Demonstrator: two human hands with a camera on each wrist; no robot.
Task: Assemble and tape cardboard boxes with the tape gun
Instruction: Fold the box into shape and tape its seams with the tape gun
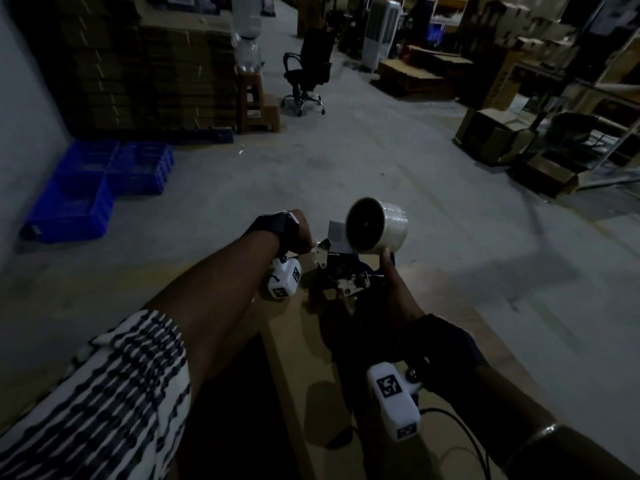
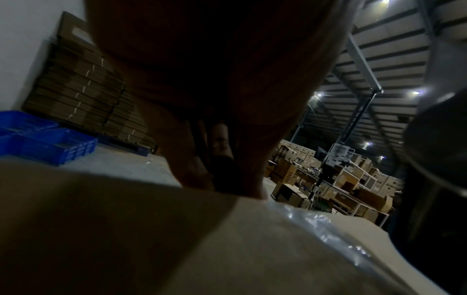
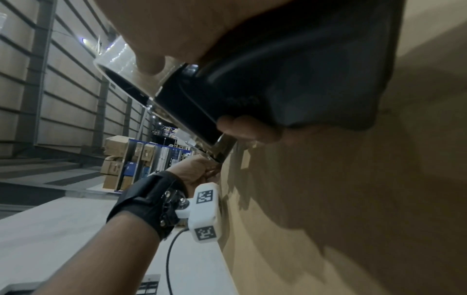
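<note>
Tape gun (image 1: 349,268) is gripped by R hand (image 1: 398,299) at box (image 1: 311,341) far edge; tape end (image 2: 326,229) is pinched by L hand (image 1: 298,233) fingers.

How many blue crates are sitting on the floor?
3, as far as the dim head view shows: one near crate by the wall, and two side by side behind it, in front of the flat cardboard stacks. More may be hidden.

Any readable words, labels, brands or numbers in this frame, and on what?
No text is readable.
Wrist camera housings: square coded markers only, no letters.
Tape gun: faint embossed mark, too blurred to read.
Stacked cartons: labels too small to read.
</note>
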